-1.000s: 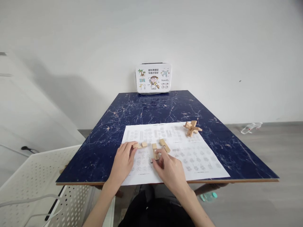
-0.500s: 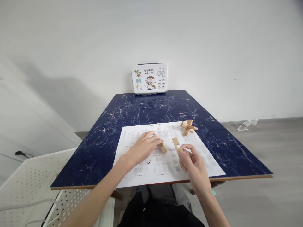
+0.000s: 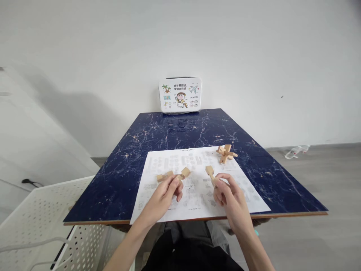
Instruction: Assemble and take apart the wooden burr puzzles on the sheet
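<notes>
Over the printed sheet (image 3: 158, 218), my left hand (image 3: 166, 194) pinches a notched wooden puzzle piece (image 3: 185, 172) between thumb and fingers; its far end sticks out to the upper right. My right hand (image 3: 229, 192) grips a second notched wooden puzzle piece (image 3: 210, 170), its wide end pointing up and left. The two held pieces are apart. Just beyond my left hand, another wooden piece (image 3: 160, 177) lies on the sheet, partly hidden by my fingers. A cross-shaped assembly of interlocked wooden pieces (image 3: 226, 153) rests on the sheet's far right corner.
A white case with cartoon prints (image 3: 180, 96) stands at the back of the blue marbled table (image 3: 180, 131), against the wall. To the left is a white perforated rack (image 3: 42, 210) with a cable. A clear plastic object (image 3: 297, 151) lies on the floor at right.
My left hand has drawn back toward me and turned, now pinching a wooden piece off the sheet. The piece in my right hand has rotated slightly. A piece behind my left hand is now visible.
</notes>
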The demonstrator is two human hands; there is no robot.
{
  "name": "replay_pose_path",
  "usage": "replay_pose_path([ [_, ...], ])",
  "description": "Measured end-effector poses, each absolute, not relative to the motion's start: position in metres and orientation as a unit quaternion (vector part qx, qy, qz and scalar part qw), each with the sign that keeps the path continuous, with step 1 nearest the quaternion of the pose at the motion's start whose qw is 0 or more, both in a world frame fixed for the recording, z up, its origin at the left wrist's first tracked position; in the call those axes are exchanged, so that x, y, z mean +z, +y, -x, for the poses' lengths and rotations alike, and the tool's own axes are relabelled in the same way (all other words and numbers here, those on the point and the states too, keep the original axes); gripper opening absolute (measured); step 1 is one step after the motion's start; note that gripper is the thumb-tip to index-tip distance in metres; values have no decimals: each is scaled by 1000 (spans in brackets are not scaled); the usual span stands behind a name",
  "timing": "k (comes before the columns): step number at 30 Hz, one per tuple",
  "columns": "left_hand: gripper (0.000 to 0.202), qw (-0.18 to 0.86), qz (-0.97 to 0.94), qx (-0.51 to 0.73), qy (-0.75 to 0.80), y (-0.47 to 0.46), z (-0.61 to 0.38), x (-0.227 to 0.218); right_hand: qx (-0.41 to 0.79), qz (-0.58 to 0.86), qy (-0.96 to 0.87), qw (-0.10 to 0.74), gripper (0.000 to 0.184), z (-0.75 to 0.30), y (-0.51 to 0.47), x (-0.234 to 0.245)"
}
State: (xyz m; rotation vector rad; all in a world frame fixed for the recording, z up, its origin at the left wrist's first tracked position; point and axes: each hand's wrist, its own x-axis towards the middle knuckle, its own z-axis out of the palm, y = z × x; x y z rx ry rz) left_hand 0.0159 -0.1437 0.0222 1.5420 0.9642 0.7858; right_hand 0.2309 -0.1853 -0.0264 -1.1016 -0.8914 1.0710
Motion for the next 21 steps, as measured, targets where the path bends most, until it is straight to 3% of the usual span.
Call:
replay_pose_path([
  [5, 47, 612, -569, 370, 407, -146, -16, 1, 466, 465, -432, 616, 25, -227, -186, -24],
  [14, 42, 604, -565, 394, 401, -150, -17, -2, 467, 440, -539, 546, 22, -206, -183, -13],
  [21, 36, 588, -591, 379, 402, -154, -13, 2, 337, 476, -644, 495, 12, -194, -177, -6],
])
